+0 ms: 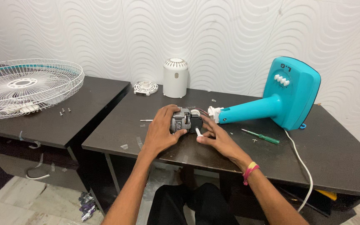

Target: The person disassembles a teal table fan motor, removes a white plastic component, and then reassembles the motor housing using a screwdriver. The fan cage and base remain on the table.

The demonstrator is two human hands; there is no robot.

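Fan motor (185,121) sits on the dark tabletop (271,154), left hand (162,129) fingers wrapped around its body, right hand (215,137) fingers pinching its white shaft (198,132); a teal fan stand (271,102) lies just beside, green screwdriver (261,136) near.

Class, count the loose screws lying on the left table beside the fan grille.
3: the screws lie close together on the left table, right of the fan grille. Others may be hidden.

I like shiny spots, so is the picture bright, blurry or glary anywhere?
Head view: even indoor light, sharp throughout; soft glare on the teal fan stand; faint shadows under the left hand, right hand and grey motor; the dark table has a dull sheen; the table edges bow slightly.
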